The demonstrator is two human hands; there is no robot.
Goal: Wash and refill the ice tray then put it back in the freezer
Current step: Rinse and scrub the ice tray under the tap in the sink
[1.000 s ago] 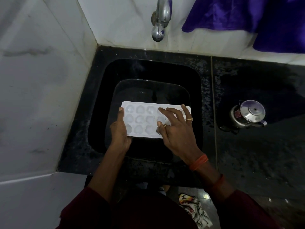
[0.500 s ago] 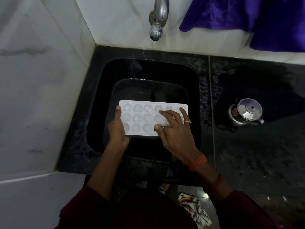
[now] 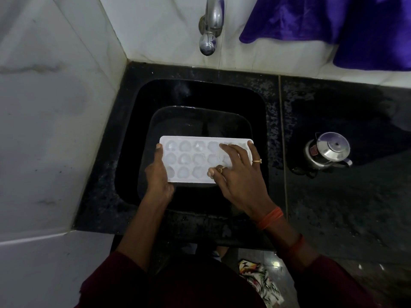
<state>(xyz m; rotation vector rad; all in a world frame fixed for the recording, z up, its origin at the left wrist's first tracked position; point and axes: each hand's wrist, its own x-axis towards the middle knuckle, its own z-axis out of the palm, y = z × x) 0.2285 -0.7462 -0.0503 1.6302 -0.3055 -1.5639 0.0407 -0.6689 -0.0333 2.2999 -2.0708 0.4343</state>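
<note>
The white ice tray (image 3: 191, 160) is over the middle of the black sink (image 3: 131, 134), lying flat with its long sides running from 9 to 3 o'clock. Its cups face up in three rows. Whether it touches the sink floor cannot be told.

The left hand (image 3: 158, 174) grips the tray's short edge at 9 o'clock. Its thumb (image 3: 159, 152) lies straight on top along that edge, and the other fingers go under the tray, out of sight.

The right hand (image 3: 240, 174) rests on the tray's 3 o'clock half with its fingers spread and nearly straight. The fingertips (image 3: 222, 146) lie on the cups of the far row, the little finger reaches the tray's corner at 2 o'clock, and the thumb tip sits near the rim at 6 o'clock. This hand presses down and pinches nothing. It wears two gold rings (image 3: 257, 161), and an orange band (image 3: 270, 217) circles the wrist.

At 12 o'clock from the tray a steel tap (image 3: 210, 25) hangs from the pale tiled wall (image 3: 55, 107), its spout above the sink's far edge. At 1 to 2 o'clock a purple cloth (image 3: 333, 25) hangs against the wall. At 3 o'clock, well apart from the sink, a small lidded steel pot (image 3: 329, 152) stands on the black tabletop (image 3: 355, 207). At 5 o'clock, down by the person's body, lies a patterned rag (image 3: 260, 283).
</note>
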